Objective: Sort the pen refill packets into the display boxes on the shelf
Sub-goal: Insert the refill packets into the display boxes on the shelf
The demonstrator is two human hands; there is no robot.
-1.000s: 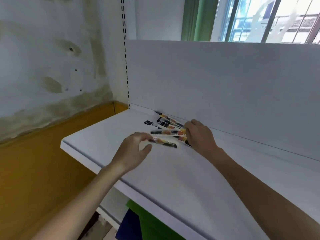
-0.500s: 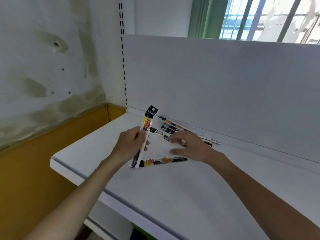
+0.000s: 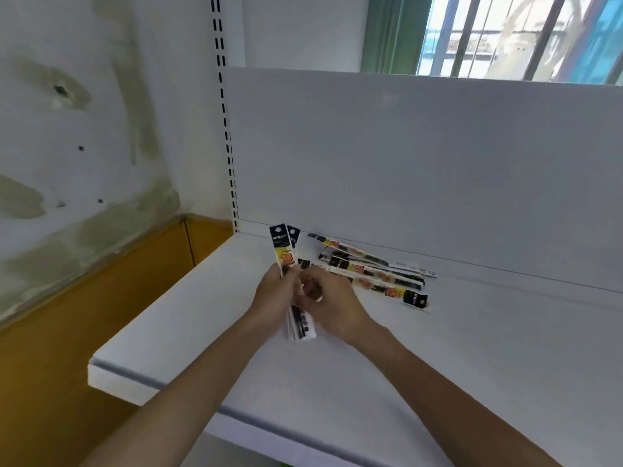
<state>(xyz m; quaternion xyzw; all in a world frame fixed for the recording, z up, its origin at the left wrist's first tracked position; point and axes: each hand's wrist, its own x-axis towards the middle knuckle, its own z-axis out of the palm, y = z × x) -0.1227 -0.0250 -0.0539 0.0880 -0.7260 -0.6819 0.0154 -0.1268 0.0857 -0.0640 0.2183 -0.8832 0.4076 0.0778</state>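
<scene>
White shelf (image 3: pixel 472 365), flat board with grey front edge: bears one loose overlapping heap of pen refill packets (image 3: pixel 371 269), perhaps six, just beside the back panel (image 3: pixel 404 163).

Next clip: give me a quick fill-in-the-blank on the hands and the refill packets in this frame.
1. The left hand and the right hand both grip the held packets, which show ____ dark top ends above the hands.
2. The loose packets lie on the white ____, near its back panel.
3. The loose packets lie to the ____ of both hands.
Missing words: two; shelf; right.
</scene>
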